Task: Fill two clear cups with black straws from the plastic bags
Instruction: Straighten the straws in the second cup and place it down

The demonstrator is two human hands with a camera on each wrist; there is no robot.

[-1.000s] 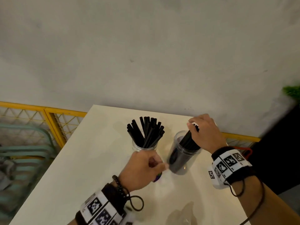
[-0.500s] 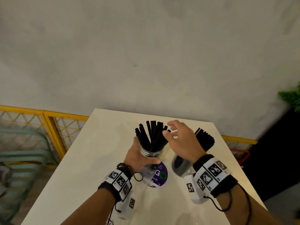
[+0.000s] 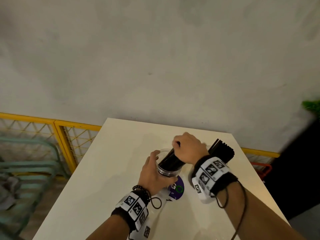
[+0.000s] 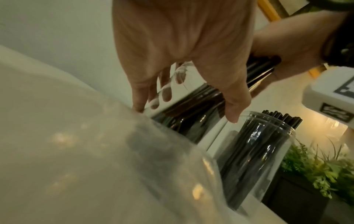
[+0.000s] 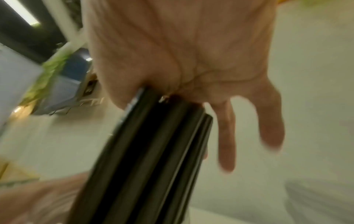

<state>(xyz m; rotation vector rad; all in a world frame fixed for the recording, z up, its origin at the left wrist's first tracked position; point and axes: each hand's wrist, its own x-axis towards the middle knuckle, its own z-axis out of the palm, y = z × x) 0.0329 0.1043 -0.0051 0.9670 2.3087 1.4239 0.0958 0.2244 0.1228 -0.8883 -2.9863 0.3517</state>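
In the head view my left hand [image 3: 156,171] grips a clear cup [image 3: 164,170] on the white table [image 3: 103,170]. My right hand [image 3: 184,147] comes from above and grips the bundle of black straws [image 3: 170,160] that leans in that cup. A second clear cup [image 4: 268,159], full of black straws [image 3: 222,150], stands just to the right, partly hidden behind my right wrist. The left wrist view shows my left hand [image 4: 184,109] around the first cup. In the blurred right wrist view my right hand [image 5: 182,91] clasps the straws [image 5: 149,159], two fingers straight.
A clear plastic bag with a purple round label [image 3: 177,187] lies on the table between my wrists. More bag plastic [image 4: 86,151] fills the left wrist view's foreground. A yellow mesh fence [image 3: 69,135] runs along the table's left, and a green plant [image 3: 311,108] sits at far right.
My right hand left the right cup, crossed to the left cup and closed on its straws. My left hand moved from the bag to grip that cup. The straws now lean as one bundle.
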